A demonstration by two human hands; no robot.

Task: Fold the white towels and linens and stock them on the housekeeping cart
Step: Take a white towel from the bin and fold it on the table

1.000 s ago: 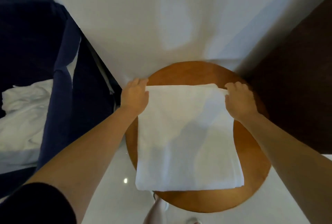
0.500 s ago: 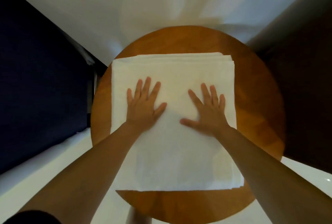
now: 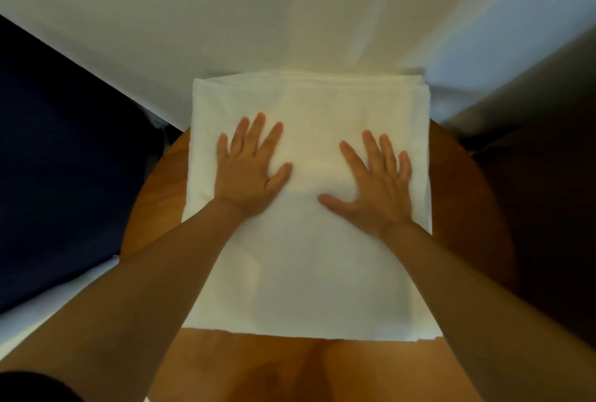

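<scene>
Folded white towel (image 3: 309, 272) lies centred on round wooden table (image 3: 154, 195). Left hand (image 3: 248, 172) and right hand (image 3: 374, 192) rest flat upon it, fingers spread, gripping nothing. Recommend even outward strokes, keeping edges aligned.

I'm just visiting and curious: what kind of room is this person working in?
Probably a hotel or guest room: a folded white towel is pressed flat on a small round wooden table, beside a dark navy fabric surface.
</scene>
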